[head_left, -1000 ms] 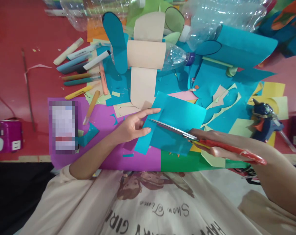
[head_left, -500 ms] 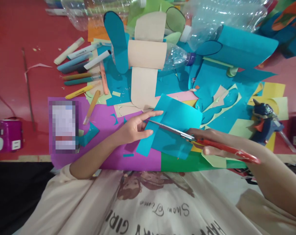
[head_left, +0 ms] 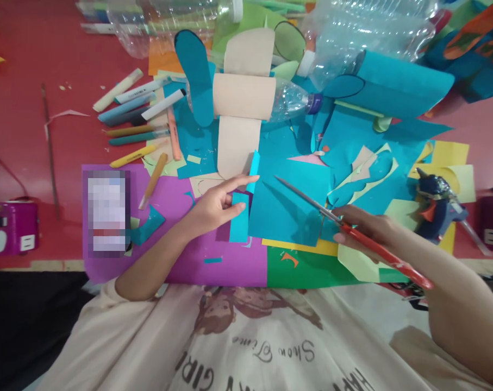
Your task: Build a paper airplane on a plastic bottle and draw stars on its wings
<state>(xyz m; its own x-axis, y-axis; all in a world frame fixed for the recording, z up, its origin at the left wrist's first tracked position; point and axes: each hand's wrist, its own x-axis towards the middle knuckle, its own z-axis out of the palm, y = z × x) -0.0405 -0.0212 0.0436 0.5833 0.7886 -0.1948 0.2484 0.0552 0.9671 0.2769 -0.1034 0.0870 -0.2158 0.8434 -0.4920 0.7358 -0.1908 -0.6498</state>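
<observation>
My left hand (head_left: 224, 205) holds a narrow strip of blue paper (head_left: 239, 227), with the index finger and thumb against it. Parts of the strip show above and below the fingers; its middle is partly hidden. Just to the right lies a larger blue sheet of paper (head_left: 289, 203), apart from the strip's lower part. My right hand (head_left: 362, 225) grips red-handled scissors (head_left: 387, 252). Their blades look closed and point up and left over the sheet.
A plastic bottle wrapped in beige paper (head_left: 244, 96) lies ahead, with markers (head_left: 138, 155) to its left. A phone (head_left: 108, 212) rests on purple paper (head_left: 176, 260). At right are a glue gun (head_left: 437, 209) and paper scraps (head_left: 362, 174). Larger clear bottles (head_left: 372, 32) lie behind.
The blue strip has come apart from the larger sheet and turned upright in my left hand. The scissors have drawn back to the right, and the sheet lies flatter.
</observation>
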